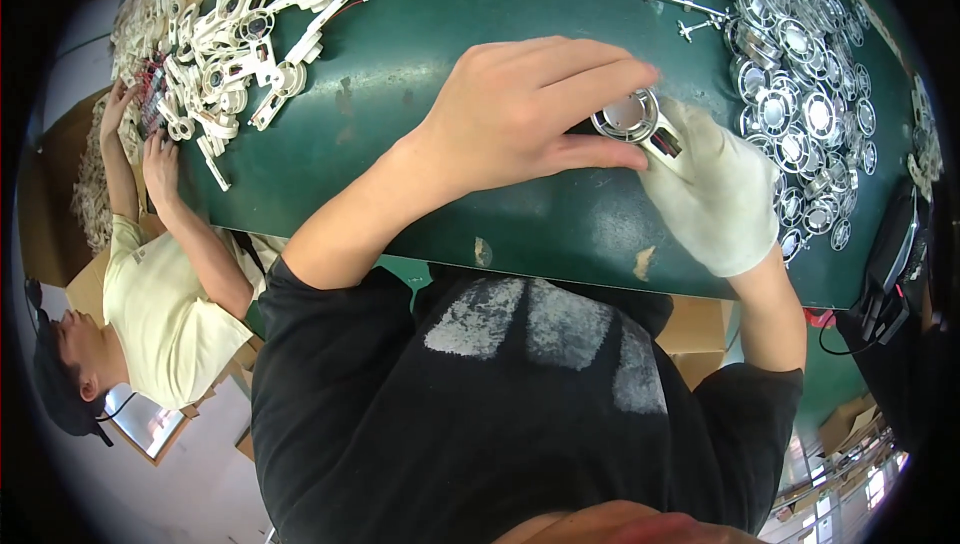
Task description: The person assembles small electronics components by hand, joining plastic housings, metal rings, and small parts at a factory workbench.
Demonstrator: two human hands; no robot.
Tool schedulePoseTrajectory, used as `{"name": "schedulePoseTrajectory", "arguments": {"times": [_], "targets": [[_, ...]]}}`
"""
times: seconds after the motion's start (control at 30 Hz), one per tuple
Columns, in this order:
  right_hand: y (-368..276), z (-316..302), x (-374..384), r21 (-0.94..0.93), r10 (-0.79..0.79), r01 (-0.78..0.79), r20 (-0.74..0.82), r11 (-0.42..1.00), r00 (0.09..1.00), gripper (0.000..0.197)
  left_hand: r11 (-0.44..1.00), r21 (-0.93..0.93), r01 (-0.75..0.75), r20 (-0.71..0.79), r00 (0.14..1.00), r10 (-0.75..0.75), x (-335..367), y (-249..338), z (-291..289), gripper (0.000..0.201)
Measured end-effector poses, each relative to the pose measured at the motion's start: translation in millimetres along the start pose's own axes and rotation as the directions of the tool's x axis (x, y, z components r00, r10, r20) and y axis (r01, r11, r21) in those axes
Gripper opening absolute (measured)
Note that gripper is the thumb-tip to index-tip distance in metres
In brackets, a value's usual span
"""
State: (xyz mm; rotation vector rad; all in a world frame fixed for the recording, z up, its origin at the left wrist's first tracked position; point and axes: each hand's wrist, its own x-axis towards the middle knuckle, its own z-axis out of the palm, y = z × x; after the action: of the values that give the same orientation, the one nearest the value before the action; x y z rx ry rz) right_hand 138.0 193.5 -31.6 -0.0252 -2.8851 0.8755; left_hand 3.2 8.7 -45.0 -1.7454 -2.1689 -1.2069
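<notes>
My bare left hand [530, 116] reaches across the middle of the table, its fingers and thumb closed about a round silver cover [627, 117] with a shiny rim. This cover sits at the head of a white plastic part [662, 147], which has a dark slot with a bit of red in it. On the other side, my right hand [715, 194], in a white glove, grips the white part, and its fingertips are partly hidden. Both hands meet over the green table [430, 24], close to its near edge.
Many white plastic parts with round heads [255, 29] lie heaped at the left. Silver round covers [795, 114] form a pile at the right, beside small metal pieces [690, 6]. A co-worker [170, 294] sits at the left with both hands [160, 169] at the heap.
</notes>
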Motion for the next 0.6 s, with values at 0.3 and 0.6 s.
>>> {"name": "schedulePoseTrajectory", "arguments": {"times": [0.3, 0.6], "targets": [[0.7, -0.3, -1.1, 0.004, -0.062, 0.062, -0.019, 0.998, 0.998, 0.039, 0.999, -0.035, -0.014, 0.137, 0.990, 0.018, 3.9, 1.0, -12.2, 0.056], [-10.4, -35.5, 22.0, 0.415, 0.176, -0.592, 0.698, 0.691, 0.694, 0.038, 0.976, -0.078, -0.203, 0.088, 0.974, 0.209, 7.2, 10.6, -3.9, 0.060]]}}
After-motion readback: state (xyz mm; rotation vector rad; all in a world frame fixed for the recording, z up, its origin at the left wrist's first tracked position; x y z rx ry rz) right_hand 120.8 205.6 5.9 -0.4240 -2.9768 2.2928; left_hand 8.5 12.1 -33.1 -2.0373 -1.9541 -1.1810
